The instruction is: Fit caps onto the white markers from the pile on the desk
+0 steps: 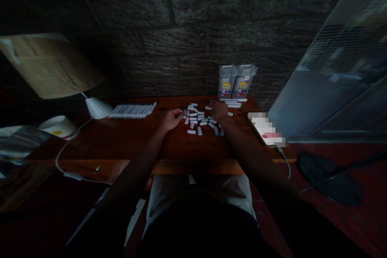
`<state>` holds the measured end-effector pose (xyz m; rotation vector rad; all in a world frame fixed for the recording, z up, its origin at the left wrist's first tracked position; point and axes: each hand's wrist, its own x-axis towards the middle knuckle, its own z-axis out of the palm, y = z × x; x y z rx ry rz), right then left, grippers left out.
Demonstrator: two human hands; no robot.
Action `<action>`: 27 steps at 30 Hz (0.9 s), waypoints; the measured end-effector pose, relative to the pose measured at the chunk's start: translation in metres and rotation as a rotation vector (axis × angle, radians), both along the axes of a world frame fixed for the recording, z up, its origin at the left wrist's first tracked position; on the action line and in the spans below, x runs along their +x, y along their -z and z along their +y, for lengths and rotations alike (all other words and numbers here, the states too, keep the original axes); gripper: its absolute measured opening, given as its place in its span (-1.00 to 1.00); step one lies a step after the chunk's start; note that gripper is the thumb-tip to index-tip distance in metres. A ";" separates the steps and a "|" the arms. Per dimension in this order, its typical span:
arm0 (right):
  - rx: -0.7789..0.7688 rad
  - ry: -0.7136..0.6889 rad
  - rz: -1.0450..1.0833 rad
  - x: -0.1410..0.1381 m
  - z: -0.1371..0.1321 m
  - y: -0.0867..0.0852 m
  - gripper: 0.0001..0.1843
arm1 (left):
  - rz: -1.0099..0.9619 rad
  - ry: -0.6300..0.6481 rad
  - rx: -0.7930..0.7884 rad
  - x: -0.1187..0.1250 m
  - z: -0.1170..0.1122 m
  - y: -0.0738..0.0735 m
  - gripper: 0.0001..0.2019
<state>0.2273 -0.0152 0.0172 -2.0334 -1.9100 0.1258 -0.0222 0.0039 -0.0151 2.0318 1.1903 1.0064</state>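
Many short white marker caps point(199, 132) with coloured ends lie scattered on the wooden desk between my hands. At the left edge of this pile is my left hand point(173, 119), its fingers drawn together next to a small white piece. Whether that piece is in its grip I cannot make out. My right hand point(219, 110) reaches down at the pile's right side, close to a few long white markers point(234, 105). Its fingers point away from me and are mostly hidden in the dark. A neat row of white markers point(131, 110) lies farther left.
Two clear plastic cases point(226, 82) stand at the back right against the block wall. A lamp point(96, 107) and a white bowl point(58, 125) are on the left. A phone-like device point(267, 131) with a cable lies at the desk's point(193, 149) right edge.
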 end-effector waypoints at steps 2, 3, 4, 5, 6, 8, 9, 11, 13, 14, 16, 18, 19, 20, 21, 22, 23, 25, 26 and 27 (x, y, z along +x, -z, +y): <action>0.011 0.031 0.011 0.002 -0.001 -0.001 -0.57 | -0.006 0.000 -0.001 0.000 0.000 0.000 -0.62; 0.007 0.036 0.028 0.002 -0.002 -0.002 -0.57 | -0.009 0.002 0.000 0.001 -0.001 0.000 -0.60; -0.001 0.042 0.046 0.002 -0.002 -0.003 -0.57 | -0.011 0.004 0.002 0.001 0.000 0.000 -0.59; -0.007 0.052 0.063 0.002 -0.003 -0.004 -0.57 | -0.012 0.005 0.002 0.001 0.000 0.000 -0.57; -0.011 0.061 0.075 0.001 -0.004 -0.005 -0.58 | -0.011 0.006 0.002 0.001 0.000 0.001 -0.56; -0.016 0.072 0.078 0.000 -0.005 -0.006 -0.62 | -0.006 0.010 0.002 0.000 0.002 0.002 -0.55; -0.014 0.070 0.073 0.000 -0.005 -0.006 -0.64 | -0.003 0.014 0.006 0.000 0.002 0.003 -0.54; -0.008 0.052 0.059 -0.002 -0.006 -0.007 -0.66 | 0.005 0.022 0.019 -0.001 0.003 0.004 -0.54; -0.006 0.036 0.055 -0.002 -0.006 -0.007 -0.66 | 0.013 0.027 0.031 -0.002 0.003 0.004 -0.56; -0.008 0.030 0.055 -0.003 -0.006 -0.007 -0.66 | 0.017 0.026 0.035 -0.002 0.003 0.004 -0.57; -0.019 0.027 0.055 -0.004 -0.006 -0.006 -0.66 | 0.021 0.023 0.033 -0.002 0.003 0.004 -0.58; -0.024 0.019 0.044 -0.005 -0.006 -0.006 -0.65 | 0.018 0.018 0.027 -0.002 0.003 0.004 -0.60; -0.025 0.008 0.036 -0.005 -0.006 -0.007 -0.65 | 0.015 0.017 0.025 -0.002 0.003 0.004 -0.60; -0.024 -0.005 0.029 -0.006 -0.006 -0.007 -0.64 | 0.012 0.016 0.025 -0.002 0.003 0.005 -0.61; -0.021 -0.022 0.025 -0.007 -0.006 -0.007 -0.64 | 0.009 0.017 0.026 -0.002 0.004 0.005 -0.61; -0.019 -0.041 0.024 -0.008 -0.006 -0.008 -0.63 | 0.005 0.020 0.028 -0.002 0.004 0.006 -0.61; -0.018 -0.060 0.026 -0.009 -0.007 -0.008 -0.63 | 0.003 0.023 0.030 -0.002 0.004 0.006 -0.61; -0.020 -0.092 0.035 -0.010 -0.007 -0.009 -0.62 | 0.003 0.029 0.031 -0.002 0.005 0.006 -0.61; -0.025 -0.104 0.041 -0.011 -0.008 -0.008 -0.61 | 0.006 0.031 0.031 -0.003 0.005 0.006 -0.60; -0.029 -0.111 0.046 -0.011 -0.007 -0.008 -0.61 | 0.009 0.030 0.032 -0.003 0.005 0.006 -0.60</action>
